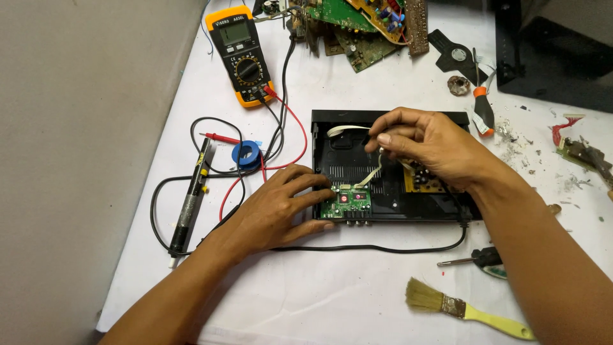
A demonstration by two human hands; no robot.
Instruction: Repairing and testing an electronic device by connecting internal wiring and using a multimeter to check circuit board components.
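Pinching the white ribbon cable between thumb and fingertips, the right hand hovers over the open black case, its fingers drawn together around the cable's upper end. From there the cable runs down to the small green board at the case's front edge, and a second loop of it curves along the case's back wall. The left hand lies flat on the white table with its fingers spread a little; the index and middle fingertips press on the left end of the green board and grip nothing. A yellow-brown board sits inside the case, under the right wrist. A black cord leaves the case's right corner and runs along the table in front of it. To the left lie a soldering iron, a blue tape roll and a red probe whose leads run up to the yellow multimeter. Scrap boards are heaped at the far edge, an orange-handled screwdriver lies right of the case, and a yellow-handled brush rests near the front.
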